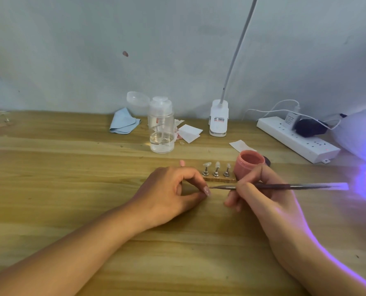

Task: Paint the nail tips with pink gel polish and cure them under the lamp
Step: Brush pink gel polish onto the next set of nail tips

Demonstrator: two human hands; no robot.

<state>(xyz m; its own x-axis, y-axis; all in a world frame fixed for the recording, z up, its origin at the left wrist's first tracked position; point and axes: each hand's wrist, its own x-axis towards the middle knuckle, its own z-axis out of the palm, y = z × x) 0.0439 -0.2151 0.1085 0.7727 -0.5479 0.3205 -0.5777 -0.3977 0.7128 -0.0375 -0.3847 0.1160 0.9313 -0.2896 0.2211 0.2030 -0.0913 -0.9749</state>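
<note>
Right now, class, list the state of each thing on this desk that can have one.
Gel jar: open, lid off.
Curing lamp: on, glowing purple.
Pump bottle: cap flipped open, partly filled.
Held nail tip: pinched by left hand, pinkish.
Brush: gripped by right hand, bristles at that tip.
Standing nail tips: unpainted.

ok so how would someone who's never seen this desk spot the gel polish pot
Start at the wooden table, then find the small stand holding three nail tips mid-table. The pot sits just right of it: the only pink, open jar.
</note>
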